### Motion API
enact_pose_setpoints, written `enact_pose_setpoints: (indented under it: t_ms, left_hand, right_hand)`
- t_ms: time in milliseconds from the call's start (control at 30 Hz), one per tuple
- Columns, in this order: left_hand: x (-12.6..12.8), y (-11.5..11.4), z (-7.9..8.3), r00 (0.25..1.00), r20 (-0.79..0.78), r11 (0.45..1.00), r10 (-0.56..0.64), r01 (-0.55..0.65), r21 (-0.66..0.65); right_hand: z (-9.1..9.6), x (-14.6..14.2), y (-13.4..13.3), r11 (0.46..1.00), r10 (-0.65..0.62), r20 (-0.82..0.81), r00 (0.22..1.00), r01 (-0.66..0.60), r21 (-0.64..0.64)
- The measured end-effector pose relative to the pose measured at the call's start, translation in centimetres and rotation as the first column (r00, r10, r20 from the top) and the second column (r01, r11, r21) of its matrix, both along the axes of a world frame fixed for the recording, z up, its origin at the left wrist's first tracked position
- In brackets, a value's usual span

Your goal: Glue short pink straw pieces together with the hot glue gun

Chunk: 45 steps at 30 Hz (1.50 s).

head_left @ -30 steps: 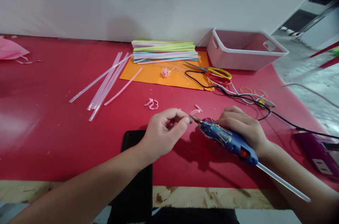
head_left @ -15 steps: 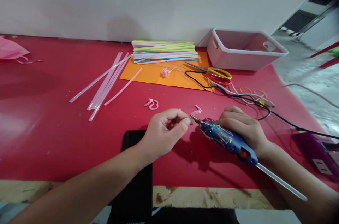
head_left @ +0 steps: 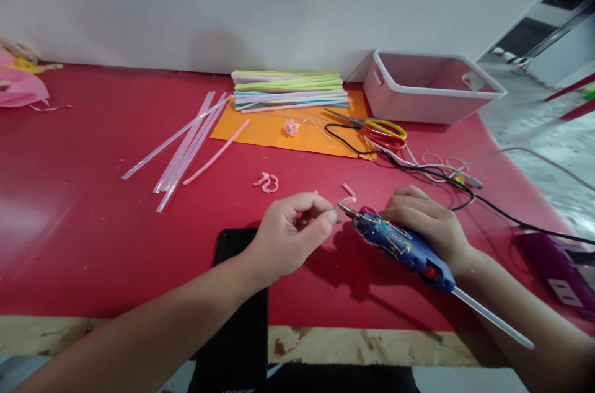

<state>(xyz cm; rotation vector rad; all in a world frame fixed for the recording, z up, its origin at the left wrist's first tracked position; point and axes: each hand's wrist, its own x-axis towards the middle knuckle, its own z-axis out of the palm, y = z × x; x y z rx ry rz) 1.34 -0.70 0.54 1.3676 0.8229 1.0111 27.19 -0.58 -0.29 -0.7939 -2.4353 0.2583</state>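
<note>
My right hand (head_left: 427, 222) grips a blue glue gun (head_left: 400, 244) with a clear glue stick poking out of its back. Its metal nozzle points left, almost touching my left fingertips. My left hand (head_left: 290, 235) is pinched shut on a small pink straw piece, mostly hidden by the fingers. Two short pink straw bits (head_left: 348, 194) lie on the red table (head_left: 93, 225) just beyond the nozzle. Curled pink straw pieces (head_left: 266, 182) lie a little further left.
A black phone (head_left: 239, 306) lies under my left wrist. Loose clear straws (head_left: 186, 145), an orange sheet (head_left: 283, 129) with a stack of coloured straws (head_left: 290, 91) and a small pink flower (head_left: 290, 127), scissors (head_left: 379, 129), cables (head_left: 441, 176), a white bin (head_left: 427, 86) and a purple power strip (head_left: 562, 266) surround it.
The glue gun's nozzle and my left fingertips have shifted slightly to the right and down. A yellow object has appeared at the far left edge beside the pink thing.
</note>
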Motion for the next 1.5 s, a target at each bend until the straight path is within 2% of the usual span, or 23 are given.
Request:
enact_pose_setpoints:
  t_ms: [1067,1233,1333,1400,1500]
  left_hand:
    - [0.07,0.21,0.10,1.000,0.002,1.000,0.014,-0.014,-0.019]
    - [0.00,0.15,-0.02,1.000,-0.017,1.000,0.026,-0.026,-0.007]
    - [-0.04,0.15,-0.12,0.996,-0.043,0.997,0.075,-0.075,0.001]
    - [-0.05,0.19,-0.15,0.990,-0.072,0.992,0.122,-0.121,0.017]
    - [-0.03,0.21,-0.21,0.981,-0.089,0.983,0.175,-0.169,0.064]
  right_hand:
    - [-0.04,0.34,-0.06,0.999,-0.042,-0.044,0.998,0.043,0.028]
    - [0.06,0.53,-0.24,0.995,-0.087,-0.042,0.995,0.090,0.053]
    - [0.30,0.61,-0.33,0.985,-0.157,-0.052,0.986,0.161,0.068]
    - [0.45,0.43,-0.36,0.978,-0.202,-0.019,0.979,0.203,0.048]
    - [0.54,-0.20,-0.39,0.963,-0.263,0.164,0.951,0.270,-0.018]
